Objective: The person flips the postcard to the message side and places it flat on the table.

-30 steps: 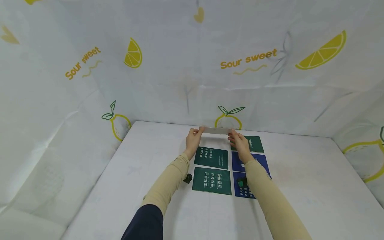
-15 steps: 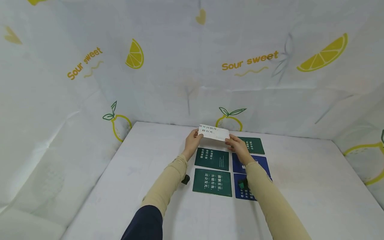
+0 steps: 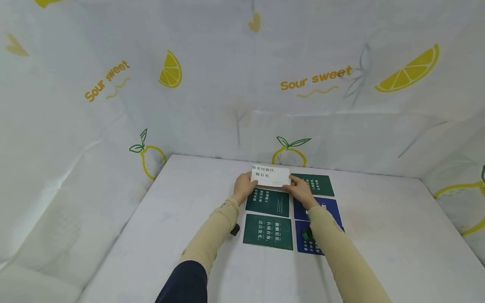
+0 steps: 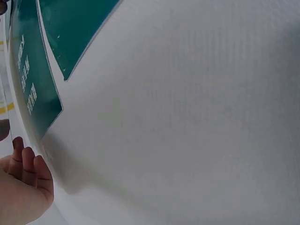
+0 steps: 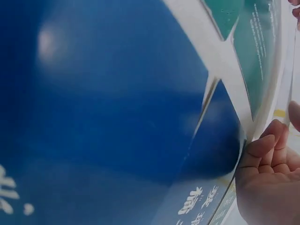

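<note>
Left hand [image 3: 244,186]: extended forward, white card [image 3: 270,176] pinched at eight o'clock.
Right hand [image 3: 302,191]: extended forward, white card pinched at four.
White card: thin, rectangular; held twelve o'clock of lower green card [image 3: 267,239].

Fingers [image 3: 254,182] of the left hand [image 3: 243,187] and right hand [image 3: 301,192] pinch a white card [image 3: 270,175] (lettered).
</note>
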Available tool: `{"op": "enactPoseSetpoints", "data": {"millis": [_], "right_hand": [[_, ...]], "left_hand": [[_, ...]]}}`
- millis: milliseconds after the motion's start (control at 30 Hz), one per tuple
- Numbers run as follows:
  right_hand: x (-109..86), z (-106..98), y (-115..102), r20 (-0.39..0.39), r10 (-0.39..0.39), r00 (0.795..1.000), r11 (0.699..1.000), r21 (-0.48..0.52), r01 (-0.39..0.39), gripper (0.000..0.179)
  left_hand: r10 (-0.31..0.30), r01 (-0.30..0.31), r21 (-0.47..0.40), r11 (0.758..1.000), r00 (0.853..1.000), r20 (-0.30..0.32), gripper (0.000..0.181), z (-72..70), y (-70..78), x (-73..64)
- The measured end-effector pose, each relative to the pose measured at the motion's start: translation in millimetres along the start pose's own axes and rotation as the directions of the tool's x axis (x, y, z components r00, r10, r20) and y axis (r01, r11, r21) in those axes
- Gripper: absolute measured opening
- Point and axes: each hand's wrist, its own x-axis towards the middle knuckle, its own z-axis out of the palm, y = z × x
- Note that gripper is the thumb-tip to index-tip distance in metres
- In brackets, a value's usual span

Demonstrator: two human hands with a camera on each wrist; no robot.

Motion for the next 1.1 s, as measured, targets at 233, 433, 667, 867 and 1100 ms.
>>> {"op": "enactPoseSetpoints", "data": {"millis": [233, 433, 667, 867, 1100], "right_hand": [[-0.1, 1.5, -8.3, -0.004, -0.054, 0.999, 0.983, -0.174, 0.052, 0.061], [-0.7, 3.4, -13.0, 0.003, -0.026, 1.0, 0.977, -0.213, 0.026, 0.06], [-3.5, 10.1, -11.9, 0.03, 0.03, 0.999, 0.956, -0.292, -0.02, 0.06], [-7.3, 11.0, -17.3, 0.02, 0.099, 0.995, 0.965, -0.245, -0.091, 0.059], [-4.4, 10.7, -21.3, 0.004, 0.037, 0.999, 0.954, -0.297, -0.034, 0.055]], "left_hand": [[-0.041, 0.044, 0.146, 0.988, 0.999, -0.02, 0.04, 4.7, 0.2, 1.1], [-0.035, 0.048, 0.166, 0.985, 0.996, -0.08, 0.04, 6.6, 3.3, -3.2], [-0.094, 0.113, 0.148, 0.983, 0.987, -0.134, 0.038, 14.3, 3.4, -12.1], [-0.09, 0.105, 0.129, 0.986, 0.989, -0.113, 0.038, 18.1, -2.7, -3.9], [-0.066, 0.081, 0.204, 0.976, 0.995, -0.08, 0.042, 22.1, -11.5, 14.0]]}}
